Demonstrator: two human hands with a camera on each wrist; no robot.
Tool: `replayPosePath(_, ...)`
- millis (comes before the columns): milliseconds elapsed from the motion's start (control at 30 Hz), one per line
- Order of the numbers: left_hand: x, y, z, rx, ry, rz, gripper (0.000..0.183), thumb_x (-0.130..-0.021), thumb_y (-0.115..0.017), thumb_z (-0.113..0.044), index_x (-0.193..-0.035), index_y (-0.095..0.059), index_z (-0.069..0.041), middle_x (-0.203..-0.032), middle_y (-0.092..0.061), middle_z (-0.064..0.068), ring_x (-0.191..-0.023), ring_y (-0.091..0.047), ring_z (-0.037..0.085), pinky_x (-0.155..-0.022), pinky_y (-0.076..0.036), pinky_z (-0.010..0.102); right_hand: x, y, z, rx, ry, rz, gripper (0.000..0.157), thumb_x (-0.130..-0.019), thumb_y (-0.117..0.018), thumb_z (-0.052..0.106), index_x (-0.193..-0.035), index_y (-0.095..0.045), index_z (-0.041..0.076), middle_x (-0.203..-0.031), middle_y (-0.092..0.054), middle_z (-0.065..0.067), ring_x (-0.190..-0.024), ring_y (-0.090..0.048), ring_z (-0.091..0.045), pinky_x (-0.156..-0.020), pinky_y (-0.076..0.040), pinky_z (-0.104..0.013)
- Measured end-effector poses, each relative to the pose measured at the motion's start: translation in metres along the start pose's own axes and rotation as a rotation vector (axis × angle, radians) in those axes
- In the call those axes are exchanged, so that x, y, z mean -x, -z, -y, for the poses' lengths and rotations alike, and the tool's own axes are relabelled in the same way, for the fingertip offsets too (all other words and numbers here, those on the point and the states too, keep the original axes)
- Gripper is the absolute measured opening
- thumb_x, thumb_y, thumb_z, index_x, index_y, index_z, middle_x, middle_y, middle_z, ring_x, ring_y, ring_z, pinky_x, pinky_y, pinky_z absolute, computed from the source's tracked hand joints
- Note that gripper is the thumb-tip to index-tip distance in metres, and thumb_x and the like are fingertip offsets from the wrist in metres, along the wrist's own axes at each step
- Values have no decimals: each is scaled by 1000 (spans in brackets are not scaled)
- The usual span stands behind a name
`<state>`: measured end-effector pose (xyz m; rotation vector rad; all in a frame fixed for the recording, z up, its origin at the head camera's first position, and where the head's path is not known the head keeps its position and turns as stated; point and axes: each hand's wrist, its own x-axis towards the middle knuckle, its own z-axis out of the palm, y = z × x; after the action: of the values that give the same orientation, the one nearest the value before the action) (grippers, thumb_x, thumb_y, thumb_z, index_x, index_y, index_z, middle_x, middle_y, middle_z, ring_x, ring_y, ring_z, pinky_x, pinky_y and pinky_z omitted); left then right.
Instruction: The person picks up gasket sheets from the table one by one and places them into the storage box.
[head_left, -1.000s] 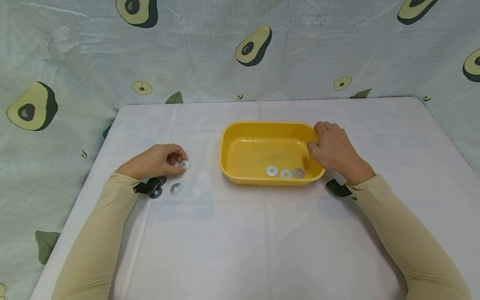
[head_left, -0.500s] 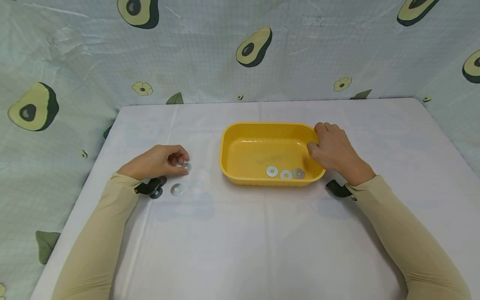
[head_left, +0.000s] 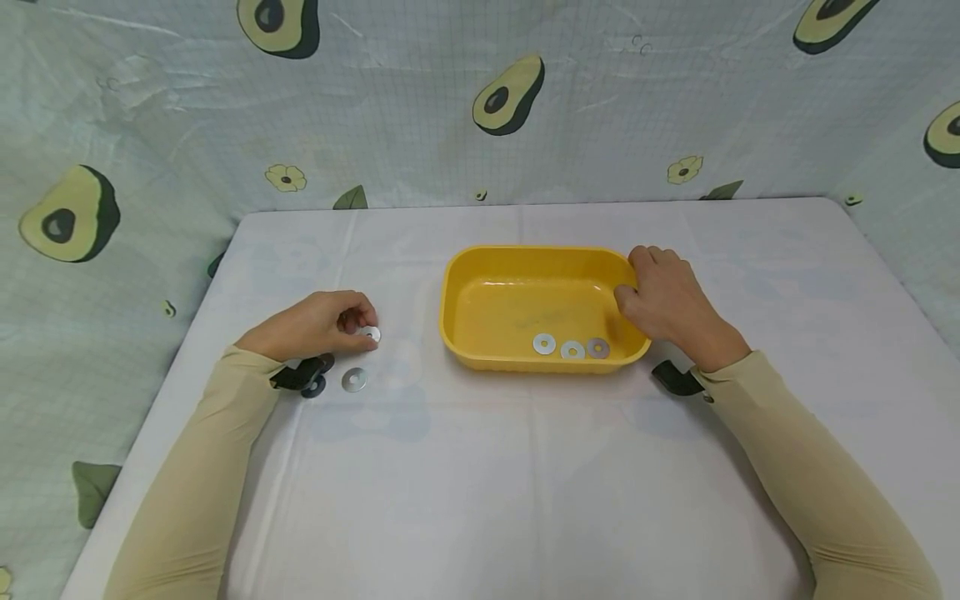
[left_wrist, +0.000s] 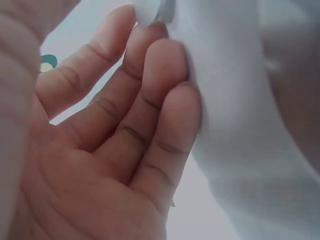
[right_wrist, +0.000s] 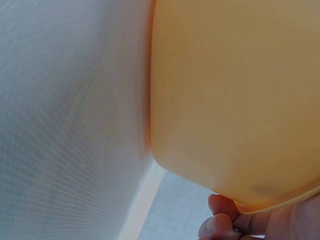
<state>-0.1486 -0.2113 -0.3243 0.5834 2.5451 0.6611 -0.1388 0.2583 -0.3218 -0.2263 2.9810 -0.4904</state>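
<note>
My left hand (head_left: 318, 323) is at the left of the table, pinching a silver washer (head_left: 376, 332) between thumb and forefinger, low over the cloth. In the left wrist view the washer (left_wrist: 147, 11) shows at the forefinger's tip; the other fingers are bent loosely beside the white cloth. Another silver washer (head_left: 347, 380) lies just in front of that hand. Darker washers (head_left: 313, 388) are partly hidden by the black wrist strap. My right hand (head_left: 667, 300) grips the right rim of a yellow tray (head_left: 495, 321); in the right wrist view its fingertips (right_wrist: 220, 204) curl at the rim.
Inside the tray, toward its front right, lie three washers: a pale one (head_left: 537, 343), another pale one (head_left: 566, 352) and a greyer one (head_left: 592, 347). A white cloth (head_left: 480, 483) covers the table. An avocado-print curtain (head_left: 420, 150) hangs behind and at the sides.
The washer at my left fingertips has shifted slightly right and tilted between thumb and forefinger. My right hand and the tray have stayed put.
</note>
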Motion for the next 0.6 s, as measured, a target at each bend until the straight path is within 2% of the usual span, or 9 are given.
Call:
replayPosePath(133, -1, -1, -2, 5, -15, 6, 20, -92, -79, -23, -107, -66, -18, -89, -64, 0, -84, -58, 16, -74, -48, 23, 1, 0, 0, 0, 5, -3, 44, -93, -38, 18, -124, -52, -11, -107, -55, -25, -99, -48, -41, -90, -42, -54)
replayPosePath(333, 1, -1, -4, -6, -42, 9, 16, -94, -77, -22, -109, -73, -27, -91, -66, -3, -85, -59, 15, -76, -48, 24, 0, 0, 0, -6, 6, -4, 44, -93, -39, 18, -123, -52, -11, -107, -56, -25, -99, -48, -41, -89, -42, -54)
replayPosePath(600, 3, 1, -4, 14, -31, 19, 21, -92, -77, -16, -112, -74, -22, -93, -69, -1, -85, -60, 15, -75, -50, 23, 1, -1, -2, -6, 21, -24, 42, -92, -39, 17, -120, -53, -11, -103, -56, -24, -96, -49, -40, -85, -43, -51)
